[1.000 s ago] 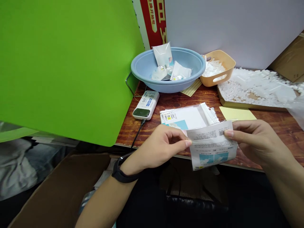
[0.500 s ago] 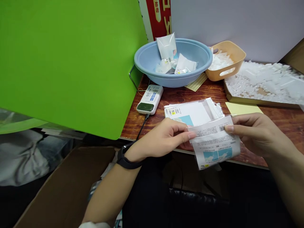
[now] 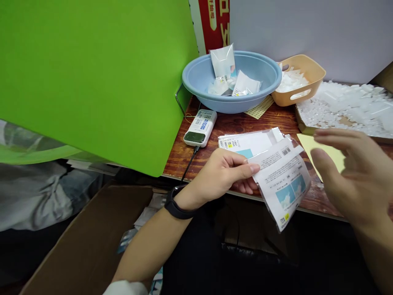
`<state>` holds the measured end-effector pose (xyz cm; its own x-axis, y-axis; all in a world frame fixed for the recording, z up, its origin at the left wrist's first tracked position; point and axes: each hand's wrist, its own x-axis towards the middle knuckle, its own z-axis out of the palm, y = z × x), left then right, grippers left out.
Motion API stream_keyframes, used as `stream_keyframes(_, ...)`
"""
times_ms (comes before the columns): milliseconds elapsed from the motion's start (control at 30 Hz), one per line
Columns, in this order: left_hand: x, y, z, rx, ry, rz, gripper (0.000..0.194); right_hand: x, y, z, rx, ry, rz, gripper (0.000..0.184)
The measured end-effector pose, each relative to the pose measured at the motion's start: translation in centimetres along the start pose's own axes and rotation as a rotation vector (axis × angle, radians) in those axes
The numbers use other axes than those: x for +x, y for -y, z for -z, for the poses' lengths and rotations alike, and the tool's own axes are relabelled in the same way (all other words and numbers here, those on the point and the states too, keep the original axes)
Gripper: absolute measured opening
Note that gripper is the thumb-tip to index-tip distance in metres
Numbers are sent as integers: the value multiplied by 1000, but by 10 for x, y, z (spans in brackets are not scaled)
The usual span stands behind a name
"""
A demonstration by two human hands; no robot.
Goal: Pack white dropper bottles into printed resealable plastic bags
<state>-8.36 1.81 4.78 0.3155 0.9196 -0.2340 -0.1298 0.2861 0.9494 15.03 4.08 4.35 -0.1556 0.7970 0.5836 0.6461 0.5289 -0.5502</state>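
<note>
My left hand (image 3: 225, 174) pinches the corner of a clear plastic packet (image 3: 284, 180) with a white printed card inside. The card carries a barcode, small print and two blue pictures, and the packet hangs tilted over the table's front edge. My right hand (image 3: 356, 172) is apart from the packet, to its right, with fingers spread and slightly blurred, holding nothing. Behind the held packet, a stack of similar packets (image 3: 245, 141) lies on the table, partly covered by it. A pale yellow sheet (image 3: 322, 153) lies near my right fingers.
A blue basin (image 3: 199, 88) with several packets stands at the back. Beside it are an orange basket (image 3: 315, 78) of white pieces and a cardboard tray (image 3: 302, 124) of white bits. A power bank (image 3: 201, 127) with a cable lies left. A green board (image 3: 92, 73) fills the left side.
My right hand has let go of the packet and moved away to the right, opening. The packet has tilted, its lower end swinging right, still in my left hand. The view has shifted slightly.
</note>
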Motion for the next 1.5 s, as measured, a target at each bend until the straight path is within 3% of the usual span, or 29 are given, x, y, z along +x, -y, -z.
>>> stream_keyframes(100, 2, 2, -3, -61, -34, -10, 26, -16, 17, 1, -65, 88, 448, 18)
stream_keyframes(200, 4, 5, -6, -94, -67, -34, 27, -23, 25, -4, -72, 190, 603, 28)
stream_keyframes(500, 8, 7, -11, -119, -107, -98, 28, -21, 21, -14, -160, 206, 569, 38)
stream_keyframes(733, 8, 12, -19, -173, -123, -90, 28, -22, 25, -16, -99, 92, 538, 37)
stream_keyframes(867, 10, 12, -20, -190, -169, -125, 28, -21, 25, -15, -68, 152, 537, 40)
stream_keyframes(1067, 11, 10, -20, -196, -203, -159, 26, -22, 25, -17, -198, 233, 533, 43)
stream_keyframes(1267, 12, 10, -21, -227, -238, -179, 27, -23, 24, -16, -55, 174, 526, 32)
stream_keyframes(1500, 13, 9, -22, -238, -273, -193, 25, -20, 23, -19, -111, 262, 510, 37)
